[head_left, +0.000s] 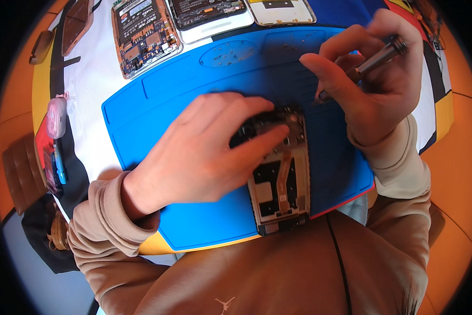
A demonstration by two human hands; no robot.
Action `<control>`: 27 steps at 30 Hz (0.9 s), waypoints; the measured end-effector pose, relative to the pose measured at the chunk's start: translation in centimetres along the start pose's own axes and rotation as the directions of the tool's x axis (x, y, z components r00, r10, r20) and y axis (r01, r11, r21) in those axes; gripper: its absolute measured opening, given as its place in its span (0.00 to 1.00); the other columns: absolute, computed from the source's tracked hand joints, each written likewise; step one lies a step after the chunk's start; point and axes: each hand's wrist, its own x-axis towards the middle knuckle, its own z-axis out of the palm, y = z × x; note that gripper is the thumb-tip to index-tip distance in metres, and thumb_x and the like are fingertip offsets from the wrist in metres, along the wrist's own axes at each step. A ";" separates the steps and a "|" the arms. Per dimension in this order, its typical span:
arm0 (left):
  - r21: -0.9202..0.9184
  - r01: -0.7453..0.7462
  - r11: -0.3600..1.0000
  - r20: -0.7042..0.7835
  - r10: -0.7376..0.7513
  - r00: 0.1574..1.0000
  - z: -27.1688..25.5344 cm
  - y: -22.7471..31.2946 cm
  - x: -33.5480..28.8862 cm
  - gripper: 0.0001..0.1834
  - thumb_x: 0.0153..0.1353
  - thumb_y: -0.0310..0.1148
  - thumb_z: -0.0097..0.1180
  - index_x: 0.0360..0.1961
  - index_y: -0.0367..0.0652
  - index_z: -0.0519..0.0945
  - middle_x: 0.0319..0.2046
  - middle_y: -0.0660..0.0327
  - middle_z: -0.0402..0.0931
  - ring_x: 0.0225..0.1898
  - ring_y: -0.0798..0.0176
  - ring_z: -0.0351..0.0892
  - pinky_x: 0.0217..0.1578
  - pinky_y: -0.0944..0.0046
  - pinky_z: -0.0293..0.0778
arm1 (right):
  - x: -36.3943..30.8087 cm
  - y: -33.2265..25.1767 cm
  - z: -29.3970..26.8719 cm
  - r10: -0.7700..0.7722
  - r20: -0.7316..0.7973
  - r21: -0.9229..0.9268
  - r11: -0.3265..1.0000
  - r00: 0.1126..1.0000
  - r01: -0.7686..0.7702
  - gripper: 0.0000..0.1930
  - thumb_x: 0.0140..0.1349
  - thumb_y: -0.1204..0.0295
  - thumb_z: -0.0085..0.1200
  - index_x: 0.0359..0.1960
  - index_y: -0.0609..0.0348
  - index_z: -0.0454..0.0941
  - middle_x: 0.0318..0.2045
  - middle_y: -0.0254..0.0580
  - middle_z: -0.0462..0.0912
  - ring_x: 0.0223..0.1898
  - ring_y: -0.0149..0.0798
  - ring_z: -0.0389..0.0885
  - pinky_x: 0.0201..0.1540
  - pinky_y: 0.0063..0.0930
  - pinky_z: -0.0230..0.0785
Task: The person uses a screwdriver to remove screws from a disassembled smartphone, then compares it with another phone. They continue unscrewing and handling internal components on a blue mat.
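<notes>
An opened smartphone (pixel 283 184) lies on a blue work mat (pixel 210 223), its long side running away from me. Its inside shows a copper-coloured flex cable and a bare frame where other parts would sit. At its far end my left hand (pixel 196 149) pinches a dark part (pixel 243 131) between thumb and fingers; what kind of part it is cannot be made out. My right hand (pixel 375 79), slightly blurred, holds a metal screwdriver (pixel 375 62) slantwise. The screwdriver's tip points down-left, above the mat and just right of the phone's far end.
Small screws (pixel 228 54) lie in a marked oval on the mat. Beyond it stand an opened phone with circuit board (pixel 141 39), another phone (pixel 210 16) and a pale phone shell (pixel 283 13). At left are a pink-white case (pixel 57 116) and a blue pen (pixel 60 161).
</notes>
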 end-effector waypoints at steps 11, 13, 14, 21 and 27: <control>0.014 -0.065 0.998 -0.041 0.065 0.997 0.5 0.0 -0.2 0.26 0.44 0.30 0.65 0.50 0.51 0.86 0.52 0.55 0.74 0.46 0.54 0.73 0.46 0.58 0.70 | -1.7 0.1 0.7 -0.119 0.201 -0.047 0.990 0.972 0.131 0.36 0.50 0.91 0.68 0.43 0.51 0.48 0.26 0.47 0.77 0.21 0.24 0.71 0.23 0.16 0.66; 0.019 -0.073 0.997 -0.060 0.074 0.995 0.7 -0.1 -0.2 0.26 0.42 0.30 0.66 0.49 0.51 0.86 0.51 0.55 0.74 0.45 0.53 0.73 0.45 0.58 0.71 | -1.7 0.1 0.9 -0.124 0.208 -0.084 0.986 0.970 0.144 0.36 0.51 0.91 0.68 0.42 0.51 0.48 0.26 0.48 0.77 0.21 0.24 0.71 0.23 0.16 0.66; 0.023 -0.073 0.997 -0.072 0.075 0.995 0.8 -0.1 -0.2 0.26 0.42 0.29 0.66 0.48 0.50 0.86 0.50 0.55 0.74 0.44 0.53 0.73 0.45 0.58 0.71 | -1.7 0.2 0.9 -0.116 0.205 -0.104 0.985 0.972 0.140 0.36 0.51 0.91 0.68 0.42 0.51 0.47 0.26 0.48 0.78 0.21 0.24 0.71 0.24 0.16 0.65; 0.040 -0.087 0.995 -0.138 0.092 0.986 1.4 -0.2 -0.3 0.25 0.41 0.29 0.66 0.46 0.50 0.87 0.50 0.55 0.76 0.42 0.53 0.74 0.44 0.58 0.73 | -2.2 0.3 1.0 -0.101 0.140 -0.167 0.978 0.985 0.124 0.35 0.52 0.92 0.66 0.42 0.52 0.47 0.27 0.49 0.79 0.22 0.25 0.73 0.24 0.17 0.67; 0.048 -0.086 0.995 -0.178 0.093 0.980 1.7 -0.2 -0.3 0.24 0.40 0.29 0.67 0.45 0.51 0.87 0.51 0.55 0.76 0.42 0.53 0.75 0.44 0.58 0.74 | -2.1 -0.1 1.4 -0.192 0.208 -0.102 0.971 0.959 0.217 0.33 0.55 0.93 0.61 0.42 0.51 0.47 0.30 0.56 0.81 0.24 0.30 0.77 0.25 0.21 0.70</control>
